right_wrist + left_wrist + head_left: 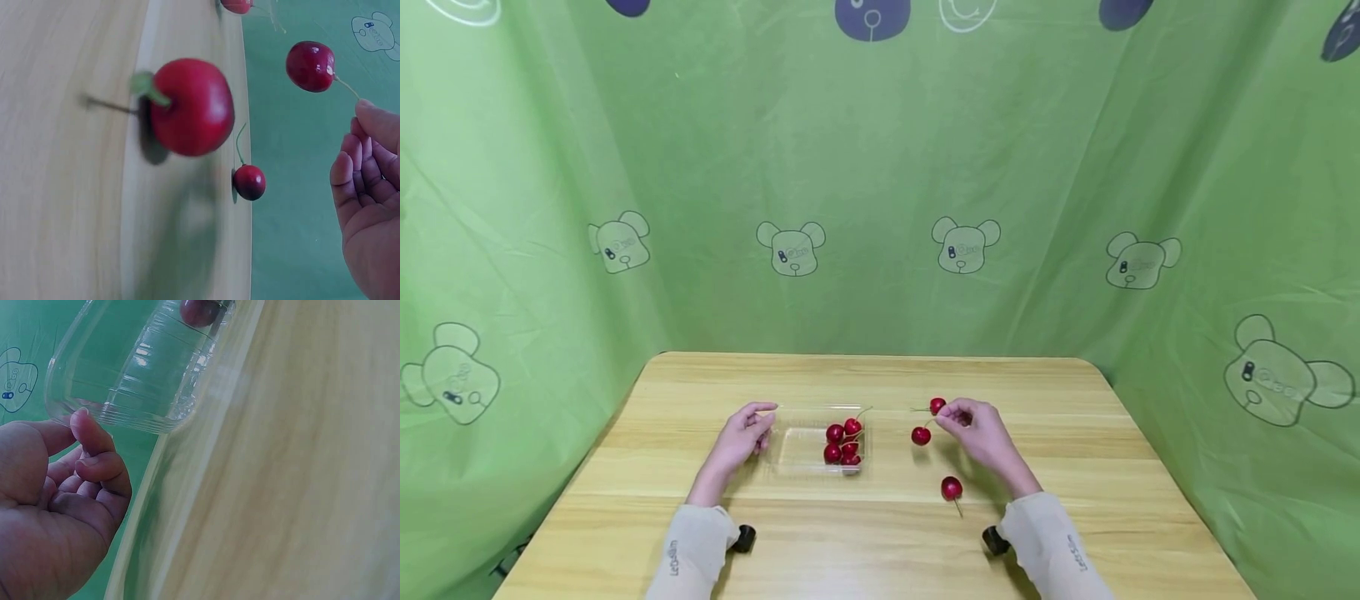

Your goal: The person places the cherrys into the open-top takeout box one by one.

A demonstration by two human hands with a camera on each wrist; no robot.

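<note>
A clear plastic container (797, 450) lies on the table with several red cherries (835, 433) gathered at its right end. My left hand (745, 435) pinches the rim at its left end between thumb and fingers, seen closely in the left wrist view. By its thin stem my right hand (981, 432) holds a cherry (310, 66), which hangs above the tabletop, right of the container. Behind it on the table lies another cherry (937, 406), partly covered by the right hand in the head view. Nearer the front is a loose cherry (951, 487), its stem pointing forward.
The wooden table (865, 550) ends in rounded far corners. Green curtain (880, 308) with bear-head prints closes it in at the back and sides. Black wrist devices (744, 538) sit at both sleeve cuffs.
</note>
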